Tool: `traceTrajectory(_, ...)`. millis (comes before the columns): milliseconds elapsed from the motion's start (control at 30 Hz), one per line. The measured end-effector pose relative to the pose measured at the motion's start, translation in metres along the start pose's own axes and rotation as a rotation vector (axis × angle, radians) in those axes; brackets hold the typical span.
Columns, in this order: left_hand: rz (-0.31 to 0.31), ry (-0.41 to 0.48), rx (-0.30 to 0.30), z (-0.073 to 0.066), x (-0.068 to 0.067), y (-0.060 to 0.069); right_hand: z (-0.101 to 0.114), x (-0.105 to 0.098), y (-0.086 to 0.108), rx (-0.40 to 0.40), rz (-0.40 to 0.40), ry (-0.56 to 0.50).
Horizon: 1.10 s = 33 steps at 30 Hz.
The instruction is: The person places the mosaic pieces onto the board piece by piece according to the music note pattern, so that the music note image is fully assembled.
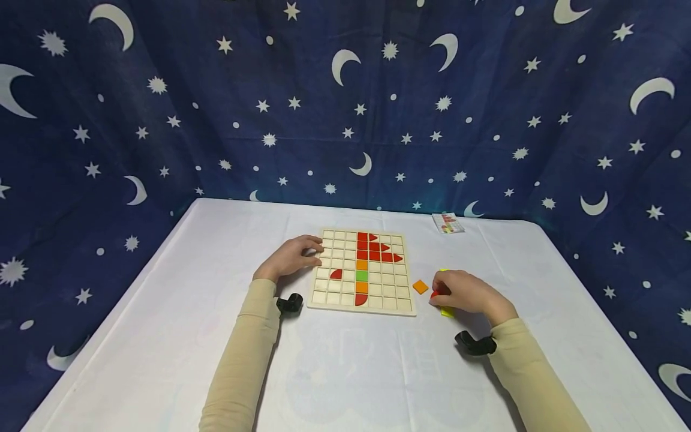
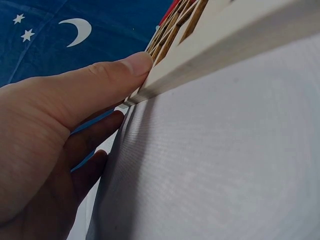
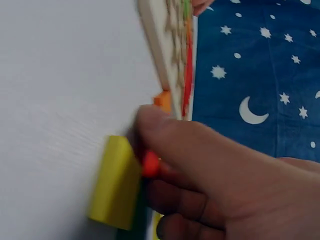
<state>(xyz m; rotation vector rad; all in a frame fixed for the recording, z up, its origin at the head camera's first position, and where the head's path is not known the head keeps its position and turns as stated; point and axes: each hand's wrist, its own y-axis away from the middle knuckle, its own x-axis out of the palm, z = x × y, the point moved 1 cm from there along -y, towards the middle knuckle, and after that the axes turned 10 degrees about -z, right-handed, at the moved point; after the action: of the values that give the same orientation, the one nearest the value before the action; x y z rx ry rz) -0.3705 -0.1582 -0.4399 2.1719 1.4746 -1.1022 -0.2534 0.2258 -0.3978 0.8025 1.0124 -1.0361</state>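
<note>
The right hand (image 1: 468,291) pinches a red piece (image 3: 150,164) beside a yellow block (image 3: 115,182), right of the grid board (image 1: 388,279). The left hand (image 1: 288,257), fingers relaxed, touches the board's left edge, apparently steadying it. A patterned card (image 1: 448,224) lies far right, presumably for reference.

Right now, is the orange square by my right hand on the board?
Off: the orange square lies on the tablecloth beside the grid board.

Grid board (image 1: 348,276): I read pale wood, smooth, matt.
Tablecloth (image 1: 351,366), under board: woven cloth, matt.
Backdrop (image 1: 313,150), behind board: creased cloth.
</note>
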Motion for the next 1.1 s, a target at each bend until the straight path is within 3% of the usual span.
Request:
traceTrajectory(133,0.0,-0.007,-0.002,-0.001,0.0,0.0,0.0,0.004,-0.001,0.043,-0.024,0.04)
traceTrajectory(400,0.001,-0.004,-0.018,-0.001,-0.001,-0.001,0.003,0.004,-0.009,0.154,0.005,0.089)
traceTrajectory(633,0.002,-0.008,-0.011,-0.001,-0.001,-0.002,-0.005,0.001,-0.011,0.098,-0.02,0.05)
traceTrajectory(900,-0.009,-0.011,-0.009,0.001,0.0,-0.002,-0.005,-0.007,-0.005,0.027,0.014,-0.106)
traceTrajectory(1100,-0.001,-0.001,-0.017,0.0,0.0,-0.001,-0.003,-0.005,-0.004,-0.007,0.068,-0.108)
